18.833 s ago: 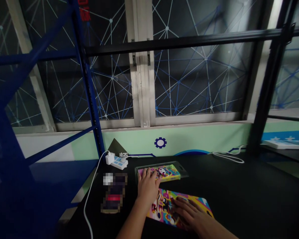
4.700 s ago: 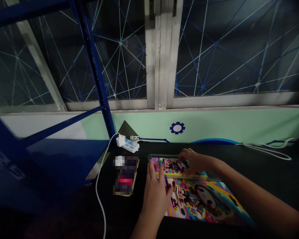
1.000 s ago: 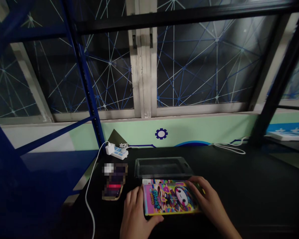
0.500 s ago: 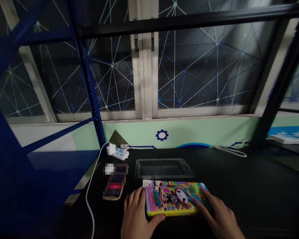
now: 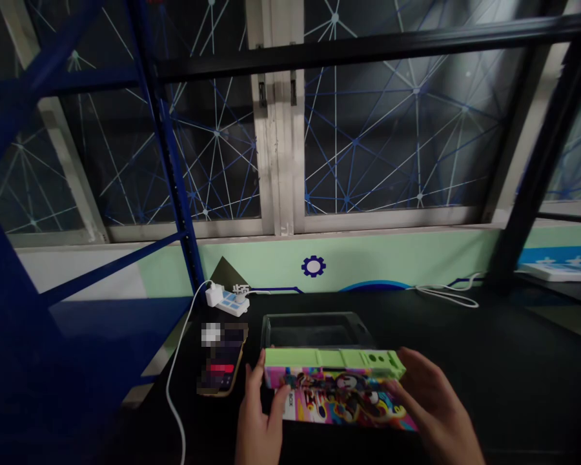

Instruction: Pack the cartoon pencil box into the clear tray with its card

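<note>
A cartoon-printed pencil box (image 5: pixel 339 376) with a lime-green side is tilted up over the table, that green side facing upward. My left hand (image 5: pixel 262 413) grips its left end, thumb on the printed face and fingers behind. At the right end, my right hand (image 5: pixel 433 394) closes around the box, with its fingertips partly hidden. Below the box lies a printed card (image 5: pixel 348 410) in the same bright colours, with "BOX" on its white left edge. Just behind the box rests a clear plastic tray (image 5: pixel 314 328), its front edge covered by the box.
To the left lies a phone (image 5: pixel 225 358), partly pixelated. A power strip (image 5: pixel 233 302) with a white plug stands at the back, and a white cable (image 5: pixel 169 381) runs down the table's left side. Another cable (image 5: pixel 448 296) lies at the back right. Blue shelf posts (image 5: pixel 177 168) rise at left.
The pencil box has been lifted and tipped, so its green side shows and the printed card beneath is uncovered. My hands have moved from resting around it to gripping both ends.
</note>
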Demonstrator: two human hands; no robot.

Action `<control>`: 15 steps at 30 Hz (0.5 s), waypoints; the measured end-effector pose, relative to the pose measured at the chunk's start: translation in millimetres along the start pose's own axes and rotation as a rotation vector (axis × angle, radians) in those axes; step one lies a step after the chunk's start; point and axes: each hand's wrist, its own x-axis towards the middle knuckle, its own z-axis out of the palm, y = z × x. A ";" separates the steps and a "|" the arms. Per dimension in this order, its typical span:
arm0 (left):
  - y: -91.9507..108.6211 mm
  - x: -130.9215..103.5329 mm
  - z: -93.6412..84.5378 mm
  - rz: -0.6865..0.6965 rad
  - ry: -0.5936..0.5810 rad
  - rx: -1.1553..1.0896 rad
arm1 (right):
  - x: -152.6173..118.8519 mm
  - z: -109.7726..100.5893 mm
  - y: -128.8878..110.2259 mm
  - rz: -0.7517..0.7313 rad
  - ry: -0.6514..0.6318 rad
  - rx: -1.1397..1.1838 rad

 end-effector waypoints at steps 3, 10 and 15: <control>1.4 20.3 -0.5 0.094 -0.002 -0.060 | 24.0 2.3 -4.5 -0.141 -0.106 -0.051; 12.5 59.8 8.7 0.104 0.086 -0.022 | 76.1 18.0 -17.9 -0.327 -0.180 -0.136; 11.1 92.3 21.2 0.016 0.072 0.009 | 116.5 37.2 -7.8 -0.219 -0.338 -0.149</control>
